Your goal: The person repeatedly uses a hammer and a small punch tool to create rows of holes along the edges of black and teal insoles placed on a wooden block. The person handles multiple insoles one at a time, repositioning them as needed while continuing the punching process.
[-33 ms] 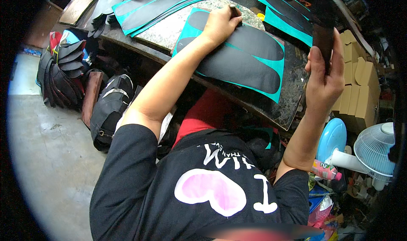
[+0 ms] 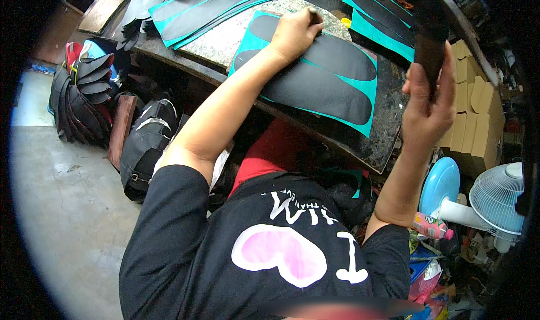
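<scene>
My left hand [image 2: 295, 34] is closed around a short dark punch-like piece [image 2: 313, 14], mostly hidden by the fingers. It rests over the far edge of a teal sheet [image 2: 364, 92] bearing black sole-shaped insoles [image 2: 318, 89]. This sheet lies on a pale speckled slab [image 2: 225, 44] on the dark workbench [image 2: 382, 134]. To the right, my right hand [image 2: 432, 106] grips the dark handle of a hammer-like tool [image 2: 430, 33], raised upright beside the bench. Its thick dark head is near the upper rim, and its exact shape cannot be made out.
More teal sheets with black soles lie at the back left [image 2: 208, 10] and back right [image 2: 377, 21]. Bundled dark soles [image 2: 84, 97] and a black bag [image 2: 149, 151] stand left of the bench. Cardboard boxes [image 2: 472, 117] and a fan [image 2: 498, 199] are at right.
My right hand and the hammer-like tool have dropped very slightly. My left hand has shifted a touch to the right, still closed on the small piece. The sheets have not moved.
</scene>
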Action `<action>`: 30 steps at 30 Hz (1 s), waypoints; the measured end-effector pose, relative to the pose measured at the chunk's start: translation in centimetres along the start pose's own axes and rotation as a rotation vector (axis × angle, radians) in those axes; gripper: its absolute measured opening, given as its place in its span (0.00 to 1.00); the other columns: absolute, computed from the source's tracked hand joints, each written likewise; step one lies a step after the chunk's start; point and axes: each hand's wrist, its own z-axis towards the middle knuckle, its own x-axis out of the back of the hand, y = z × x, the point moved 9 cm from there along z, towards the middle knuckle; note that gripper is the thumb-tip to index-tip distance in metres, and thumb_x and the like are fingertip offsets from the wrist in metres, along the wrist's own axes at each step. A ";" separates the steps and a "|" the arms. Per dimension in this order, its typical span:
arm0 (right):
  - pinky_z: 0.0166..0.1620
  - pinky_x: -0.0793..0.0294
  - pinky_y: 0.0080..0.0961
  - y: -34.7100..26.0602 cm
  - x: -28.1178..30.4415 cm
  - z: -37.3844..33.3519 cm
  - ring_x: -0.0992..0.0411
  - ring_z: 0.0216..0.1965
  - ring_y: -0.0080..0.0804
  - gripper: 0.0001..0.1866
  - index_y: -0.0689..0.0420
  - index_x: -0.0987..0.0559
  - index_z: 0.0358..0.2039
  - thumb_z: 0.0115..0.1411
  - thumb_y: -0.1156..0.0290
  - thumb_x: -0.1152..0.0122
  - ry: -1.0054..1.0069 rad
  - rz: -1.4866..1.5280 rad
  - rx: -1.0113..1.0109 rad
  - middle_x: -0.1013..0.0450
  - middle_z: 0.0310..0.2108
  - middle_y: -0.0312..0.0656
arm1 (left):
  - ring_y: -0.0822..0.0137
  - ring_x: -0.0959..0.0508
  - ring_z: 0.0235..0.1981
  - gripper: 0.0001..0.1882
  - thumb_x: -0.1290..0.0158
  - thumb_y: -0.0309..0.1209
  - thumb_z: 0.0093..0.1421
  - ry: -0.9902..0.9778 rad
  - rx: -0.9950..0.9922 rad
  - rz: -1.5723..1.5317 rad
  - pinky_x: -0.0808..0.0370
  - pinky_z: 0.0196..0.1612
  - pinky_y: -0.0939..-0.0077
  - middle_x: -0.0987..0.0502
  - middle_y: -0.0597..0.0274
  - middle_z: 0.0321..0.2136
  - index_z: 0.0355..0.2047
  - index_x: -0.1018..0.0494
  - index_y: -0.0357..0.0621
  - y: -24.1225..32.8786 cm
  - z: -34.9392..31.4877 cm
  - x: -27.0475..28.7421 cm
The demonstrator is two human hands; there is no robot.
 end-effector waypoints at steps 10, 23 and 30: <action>0.44 0.23 0.38 8.0 -3.1 -4.9 0.21 0.42 0.52 0.24 0.48 0.28 0.61 0.65 0.59 0.41 -0.270 -0.161 -0.340 0.22 0.46 0.53 | 0.66 0.16 0.32 0.06 0.46 0.22 0.63 0.342 0.432 -0.890 0.16 0.34 0.76 0.19 0.53 0.31 0.39 0.29 0.33 -5.7 0.3 1.5; 0.56 0.30 0.27 6.0 -3.5 -3.6 0.26 0.52 0.29 0.24 0.55 0.26 0.60 0.64 0.65 0.38 -0.276 0.124 -0.443 0.24 0.53 0.48 | 0.69 0.17 0.26 0.09 0.39 0.29 0.59 0.056 0.474 -0.355 0.21 0.33 0.74 0.18 0.54 0.27 0.34 0.23 0.36 -7.5 -1.3 2.9; 0.38 0.23 0.20 0.1 -2.0 0.8 0.23 0.36 0.22 0.26 0.49 0.27 0.61 0.62 0.68 0.35 -0.072 0.198 -0.085 0.21 0.46 0.40 | 0.59 0.16 0.30 0.10 0.39 0.32 0.59 -0.034 0.129 0.200 0.20 0.35 0.68 0.17 0.53 0.30 0.37 0.23 0.40 -4.2 0.2 2.9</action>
